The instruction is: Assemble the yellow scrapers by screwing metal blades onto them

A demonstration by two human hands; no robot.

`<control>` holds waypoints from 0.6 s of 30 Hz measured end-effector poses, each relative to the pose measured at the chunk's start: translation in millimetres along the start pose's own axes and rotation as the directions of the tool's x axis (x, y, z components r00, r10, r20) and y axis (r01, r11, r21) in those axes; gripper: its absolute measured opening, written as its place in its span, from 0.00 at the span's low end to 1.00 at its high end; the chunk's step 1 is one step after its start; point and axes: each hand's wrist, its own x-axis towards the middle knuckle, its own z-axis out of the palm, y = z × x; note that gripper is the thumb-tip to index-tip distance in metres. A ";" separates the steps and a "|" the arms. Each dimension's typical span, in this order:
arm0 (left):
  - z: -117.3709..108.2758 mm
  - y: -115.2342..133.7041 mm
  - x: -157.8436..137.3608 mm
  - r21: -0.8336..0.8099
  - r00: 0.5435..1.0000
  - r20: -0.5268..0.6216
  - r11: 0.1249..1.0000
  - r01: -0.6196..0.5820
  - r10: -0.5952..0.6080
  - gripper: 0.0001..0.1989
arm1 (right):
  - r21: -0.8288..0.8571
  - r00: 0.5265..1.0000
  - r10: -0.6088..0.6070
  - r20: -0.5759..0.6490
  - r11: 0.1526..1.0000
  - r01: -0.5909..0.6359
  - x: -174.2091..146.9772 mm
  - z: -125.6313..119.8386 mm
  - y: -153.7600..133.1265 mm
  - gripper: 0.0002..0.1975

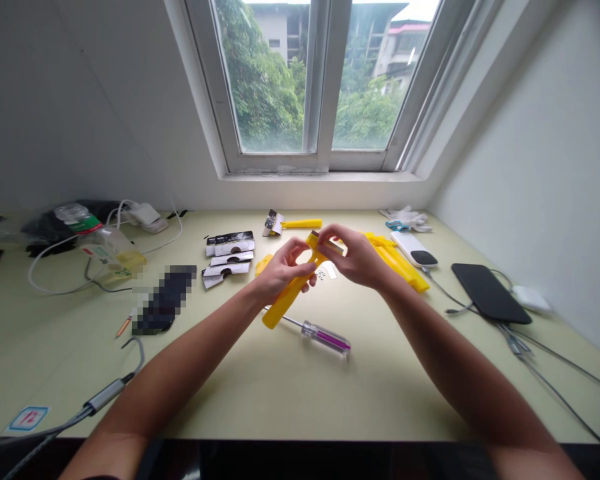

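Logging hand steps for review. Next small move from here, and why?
Probably steady the yellow tool in the left hand and adjust its head with the right hand before reaching for the screwdriver: the right fingers are at that head, while the screwdriver lies on the desk, in neither hand.
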 end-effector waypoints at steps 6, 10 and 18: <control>-1.1 1.0 -0.9 0.001 0.999 0.045 1.000 0.000 0.000 0.20 | 0.078 0.999 0.036 0.033 0.996 -0.039 1.0 -5.9 -2.9 0.07; -1.0 -3.3 -1.2 -0.014 0.999 0.031 1.000 0.011 -0.011 0.21 | 0.002 0.998 0.055 0.037 0.998 -0.055 1.3 -2.9 2.0 0.06; -15.5 2.7 5.7 -0.029 0.989 -0.142 0.999 -0.034 0.030 0.21 | -0.320 0.996 0.045 0.075 0.947 -0.019 -7.0 -7.6 -25.4 0.07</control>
